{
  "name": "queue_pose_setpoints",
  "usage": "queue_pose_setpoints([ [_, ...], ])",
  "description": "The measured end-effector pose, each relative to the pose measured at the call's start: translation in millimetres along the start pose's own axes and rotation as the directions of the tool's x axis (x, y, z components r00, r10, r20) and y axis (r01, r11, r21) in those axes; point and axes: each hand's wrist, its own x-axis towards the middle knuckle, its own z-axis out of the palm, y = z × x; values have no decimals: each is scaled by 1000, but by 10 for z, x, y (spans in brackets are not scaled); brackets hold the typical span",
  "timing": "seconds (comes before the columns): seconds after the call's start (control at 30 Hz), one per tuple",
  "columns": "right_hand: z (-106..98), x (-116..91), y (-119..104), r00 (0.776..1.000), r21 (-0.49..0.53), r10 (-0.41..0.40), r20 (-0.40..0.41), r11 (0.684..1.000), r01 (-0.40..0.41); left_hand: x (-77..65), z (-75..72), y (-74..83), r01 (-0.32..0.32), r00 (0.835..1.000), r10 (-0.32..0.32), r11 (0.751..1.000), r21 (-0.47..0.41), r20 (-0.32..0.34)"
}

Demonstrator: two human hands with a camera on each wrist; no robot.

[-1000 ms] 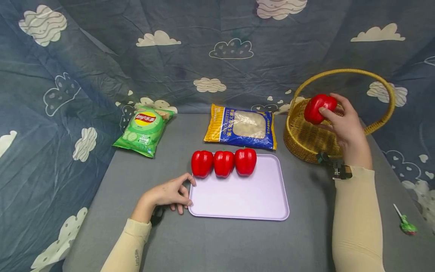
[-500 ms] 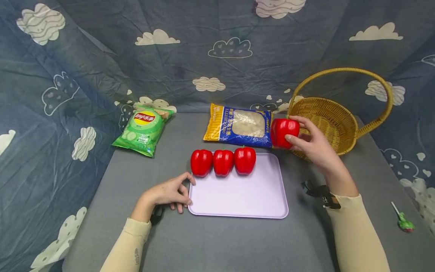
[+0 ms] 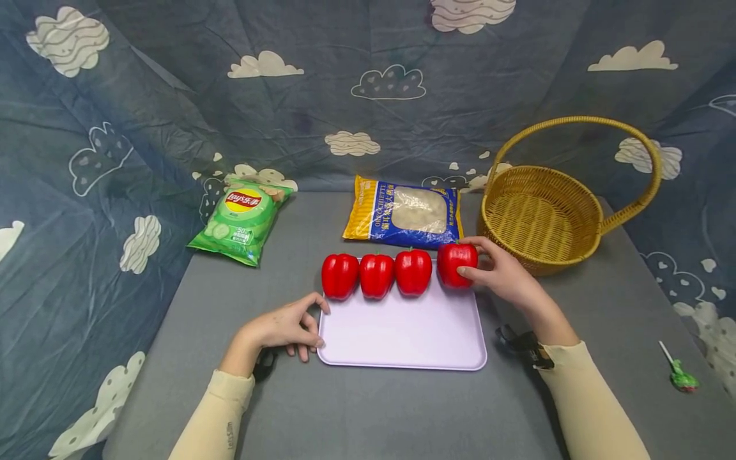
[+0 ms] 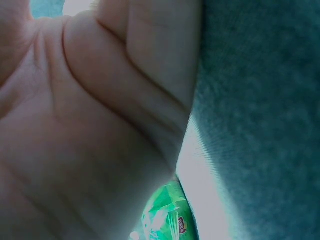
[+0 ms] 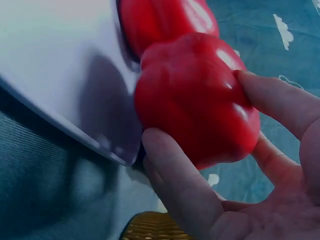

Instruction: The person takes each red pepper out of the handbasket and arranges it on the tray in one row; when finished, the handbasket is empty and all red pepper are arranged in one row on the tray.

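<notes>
My right hand (image 3: 497,271) grips a red bell pepper (image 3: 453,265) by its right side, at the tray's back right corner. In the right wrist view, thumb and fingers surround this bell pepper (image 5: 197,102), whose shadow falls on the tray; whether it touches the tray, I cannot tell. Beside it, a row of three more red bell peppers (image 3: 377,276) lies along the back of the pale lilac tray (image 3: 402,332). My left hand (image 3: 284,324) holds the tray's left rim with thumb and index finger. The left wrist view shows mostly its palm (image 4: 85,135).
A wicker basket (image 3: 540,214) with a tall handle stands at the back right. Behind the tray lies a blue and yellow pasta bag (image 3: 411,214). A green chip bag (image 3: 241,217) is at the back left, and a lollipop (image 3: 681,374) at the far right.
My right hand has carried the bell pepper from above the basket leftward and down to the tray's back right corner. The left hand has stayed at the tray's rim.
</notes>
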Motion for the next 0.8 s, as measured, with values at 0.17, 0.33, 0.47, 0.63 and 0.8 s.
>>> queue_pose_setpoints([
  [0.17, 59, 16, 23, 1000, -36, 0, 3, 999, 0, 7, 2, 6, -10, 1000, 10, 1000, -2, -3],
  [0.33, 103, 20, 25, 999, -53, 1, 32, 999, 1, 14, 13, 12, -10, 1000, 10, 1000, -3, 1],
  [0.47, 136, 17, 20, 1000, -105, 10, 26, 994, -8, 13, 14, 13, -12, 1000, 12, 1000, -1, 2],
  [0.63, 165, 21, 19, 1000, -166, 13, 14, 986, -11, 17, 13, 6, -13, 1000, 13, 1000, 5, 1],
  [0.8, 154, 20, 25, 1000, -159, 18, 25, 987, -14, 6, 14, -1, -39, 999, 38, 999, 8, 10],
])
